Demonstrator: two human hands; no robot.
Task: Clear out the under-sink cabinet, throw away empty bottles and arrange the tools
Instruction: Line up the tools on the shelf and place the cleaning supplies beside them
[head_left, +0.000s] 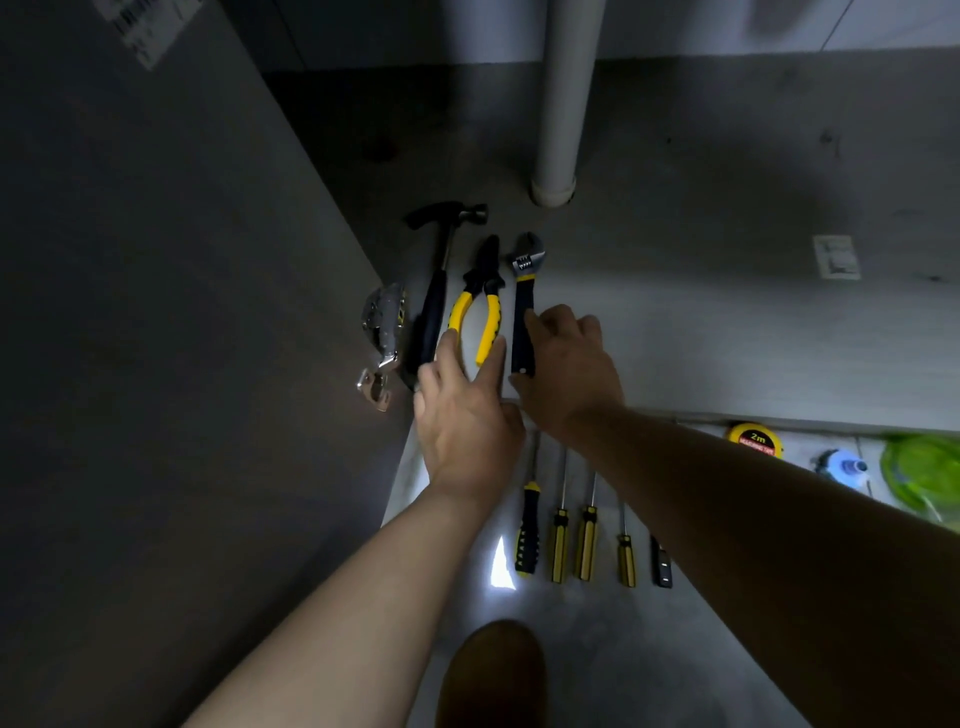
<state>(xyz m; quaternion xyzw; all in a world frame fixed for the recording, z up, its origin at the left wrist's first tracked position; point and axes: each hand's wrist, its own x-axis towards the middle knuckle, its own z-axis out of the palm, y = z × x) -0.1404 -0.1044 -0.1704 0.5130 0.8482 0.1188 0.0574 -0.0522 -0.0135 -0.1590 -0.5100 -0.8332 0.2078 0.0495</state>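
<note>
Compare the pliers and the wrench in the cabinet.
The pliers have two yellow-and-black handles, spread apart; the wrench has one dark handle. The pliers' head is black, the wrench's silvery. The left hand touches the pliers, the right hand the wrench. Both lie flat, side by side, heads pointing away from the person.

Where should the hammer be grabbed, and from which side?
Take the hammer by its dark grip, mid-length, from above and the near end. It lies flat, head toward the back, handle toward the person. The hinge crowds its left and the pliers its right, so fingers should straddle it from the top.
</note>
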